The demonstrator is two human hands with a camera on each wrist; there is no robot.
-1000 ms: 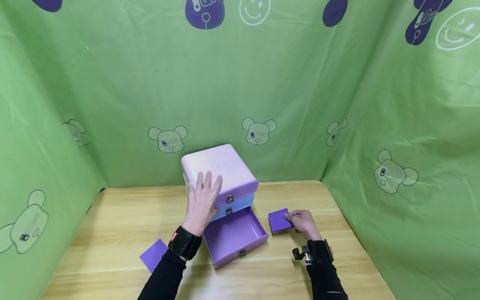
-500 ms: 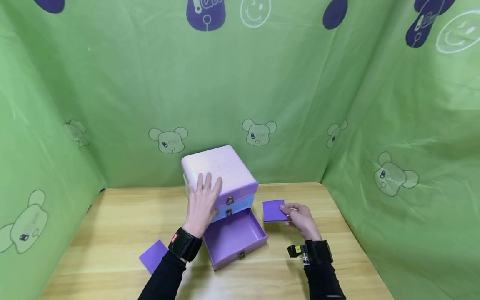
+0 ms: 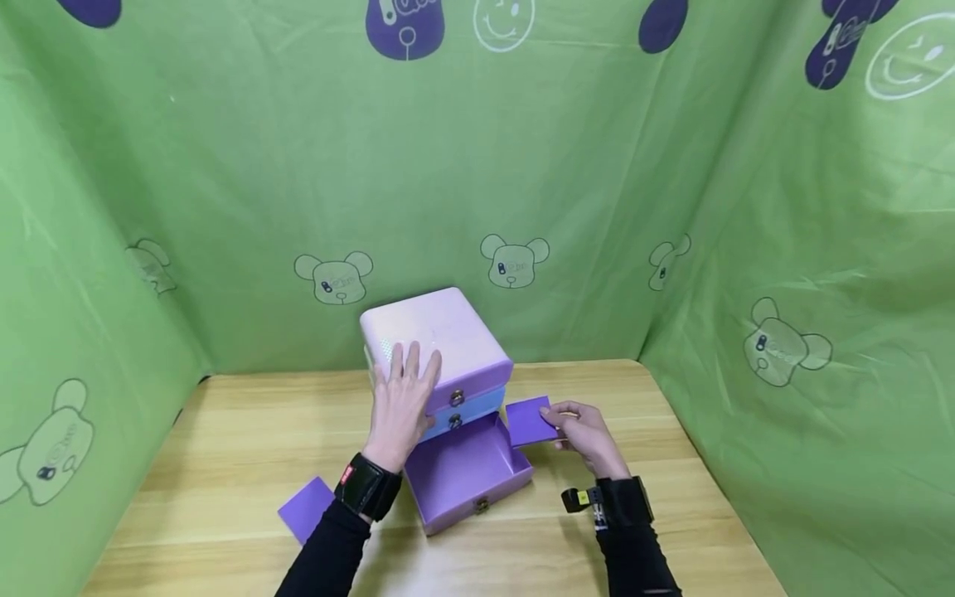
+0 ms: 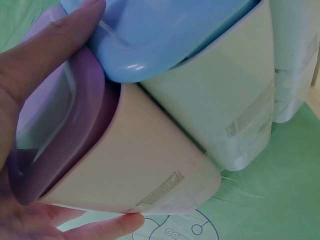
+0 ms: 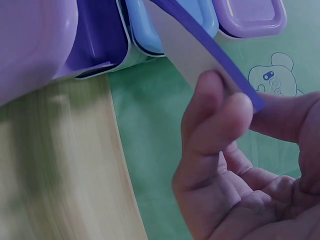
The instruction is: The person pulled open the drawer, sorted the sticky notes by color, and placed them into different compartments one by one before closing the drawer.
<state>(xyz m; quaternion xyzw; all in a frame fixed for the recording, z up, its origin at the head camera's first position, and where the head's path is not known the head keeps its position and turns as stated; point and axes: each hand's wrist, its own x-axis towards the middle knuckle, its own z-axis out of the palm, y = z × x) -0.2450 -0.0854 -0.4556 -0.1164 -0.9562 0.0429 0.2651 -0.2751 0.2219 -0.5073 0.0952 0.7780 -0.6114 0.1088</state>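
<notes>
A small drawer unit with a pale pink top stands at the back of the table. Its lowest drawer, a purple one, is pulled out and bare inside. My left hand rests on the left part of the top with fingers spread and straight. In the left wrist view its thumb lies across the drawer fronts, near the blue drawer. My right hand pinches a purple sticky note pad between thumb and fingers, right beside the open drawer's right wall. The right wrist view shows the pad's pale underside.
A second purple sticky note pad lies on the wooden table left of the drawer, partly behind my left sleeve. Green cloth with bear faces hangs at the back and both sides.
My right hand has lifted the sticky note pad off the table and carried it left to the open drawer's edge. The left hand and drawer unit stay in place.
</notes>
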